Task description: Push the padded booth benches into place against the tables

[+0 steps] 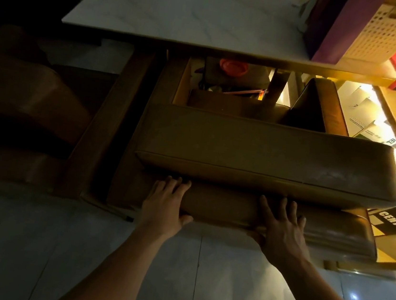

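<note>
A brown padded booth bench [229, 211] lies low in front of me, its long cushioned edge facing me. A thicker brown cushion [266, 155] rests on top of it, reaching toward the white marble table [183, 16]. My left hand [165, 208] grips the bench's near edge at its left end, fingers over the top and thumb underneath. My right hand [279, 227] holds the same edge further right, fingers spread on the padding. The bench's far side sits under the table's front edge.
Beyond the cushion an open compartment [227, 86] holds a red lid and clutter. Another dark padded piece [317, 107] leans at the right. Boxes [381, 30] stand on the table's right end. A brown booth seat [30, 109] is at the left. Tiled floor [54, 257] lies below.
</note>
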`<state>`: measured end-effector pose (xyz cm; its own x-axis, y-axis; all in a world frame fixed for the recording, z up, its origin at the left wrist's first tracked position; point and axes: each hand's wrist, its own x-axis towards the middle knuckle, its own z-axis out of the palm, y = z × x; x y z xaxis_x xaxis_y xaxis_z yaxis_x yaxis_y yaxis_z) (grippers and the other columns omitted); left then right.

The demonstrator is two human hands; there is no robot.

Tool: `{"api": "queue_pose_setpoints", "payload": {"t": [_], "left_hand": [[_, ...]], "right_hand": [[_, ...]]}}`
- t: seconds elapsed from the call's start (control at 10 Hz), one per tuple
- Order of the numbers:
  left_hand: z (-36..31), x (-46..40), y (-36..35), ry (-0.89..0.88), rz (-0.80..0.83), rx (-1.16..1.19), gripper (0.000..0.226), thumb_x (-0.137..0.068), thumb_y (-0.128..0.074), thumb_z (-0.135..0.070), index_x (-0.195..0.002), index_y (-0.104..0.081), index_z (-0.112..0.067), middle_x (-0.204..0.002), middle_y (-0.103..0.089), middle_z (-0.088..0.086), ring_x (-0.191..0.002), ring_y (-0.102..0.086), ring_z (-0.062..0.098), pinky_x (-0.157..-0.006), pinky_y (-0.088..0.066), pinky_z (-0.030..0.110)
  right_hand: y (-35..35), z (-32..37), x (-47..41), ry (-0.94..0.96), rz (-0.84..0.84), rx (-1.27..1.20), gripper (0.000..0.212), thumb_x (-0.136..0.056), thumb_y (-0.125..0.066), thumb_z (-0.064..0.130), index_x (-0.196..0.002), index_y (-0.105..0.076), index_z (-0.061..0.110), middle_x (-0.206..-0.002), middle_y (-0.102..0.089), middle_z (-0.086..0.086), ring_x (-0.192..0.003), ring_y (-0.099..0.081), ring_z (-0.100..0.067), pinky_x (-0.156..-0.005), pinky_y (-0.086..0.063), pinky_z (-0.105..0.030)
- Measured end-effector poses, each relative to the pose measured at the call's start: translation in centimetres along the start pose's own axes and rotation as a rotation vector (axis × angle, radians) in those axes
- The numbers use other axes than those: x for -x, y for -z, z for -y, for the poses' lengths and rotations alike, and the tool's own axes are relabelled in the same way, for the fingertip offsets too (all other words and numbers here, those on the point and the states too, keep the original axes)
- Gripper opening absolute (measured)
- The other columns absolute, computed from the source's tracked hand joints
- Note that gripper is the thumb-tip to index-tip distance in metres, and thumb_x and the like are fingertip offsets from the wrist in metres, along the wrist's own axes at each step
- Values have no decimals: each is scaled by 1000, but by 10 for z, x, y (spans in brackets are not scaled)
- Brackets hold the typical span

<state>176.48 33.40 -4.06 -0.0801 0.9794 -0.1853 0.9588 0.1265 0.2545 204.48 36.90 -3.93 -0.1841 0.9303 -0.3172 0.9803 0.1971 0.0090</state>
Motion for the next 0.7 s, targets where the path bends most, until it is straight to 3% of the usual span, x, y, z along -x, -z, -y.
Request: {"api": "queue_pose_setpoints", "payload": {"t": [0.1,0.2,0.3,0.4,0.5,0.7], "left_hand": [[3,-1,7,-14,127,6,92,-83,-64,-60,-154,-12,-36,-163,-14,-6,-149,-5,21,-119,-22,43],[2,0,17,-2,255,52,95,-83,-63,-62,-155,-7,-36,-165,0,-9,-150,6,18,-117,-26,49],[-3,9,34,-7,306,47,87,-85,-61,-62,-154,-16,-35,-165,-3,-8,-150,-2,20,-116,-28,47],[-3,27,53,2,328,81,83,-84,-63,-61,-152,-23,-36,-162,-15,-8,-146,-20,20,-112,-32,45],[5,47,70,33,358,126,82,-83,-63,-63,-151,-25,-37,-159,-25,-7,-142,-30,18,-109,-36,43],[25,98,110,42,397,183,79,-83,-60,-66,-149,-30,-36,-157,-30,-8,-140,-33,18,-109,-37,40]], "right_hand": [[10,-1,4,5,55,-44,95,-87,-42,72,-155,11,33,-162,10,-20,-148,9,-45,-119,-13,-60],[24,0,10,16,111,-104,90,-89,-46,68,-156,3,32,-163,4,-17,-149,4,-43,-119,-21,-53],[41,4,21,52,131,-146,78,-88,-52,64,-153,-21,32,-157,-22,-12,-144,-22,-35,-110,-39,-44],[54,10,35,64,146,-184,69,-87,-53,63,-146,-36,33,-148,-38,-2,-133,-40,-24,-99,-46,-37],[70,21,52,45,185,-198,67,-89,-54,62,-147,-38,33,-148,-43,-3,-128,-48,-22,-99,-45,-35],[106,55,107,49,159,-217,67,-93,-54,56,-151,-32,31,-156,-34,-5,-134,-45,-25,-103,-41,-36]]}}
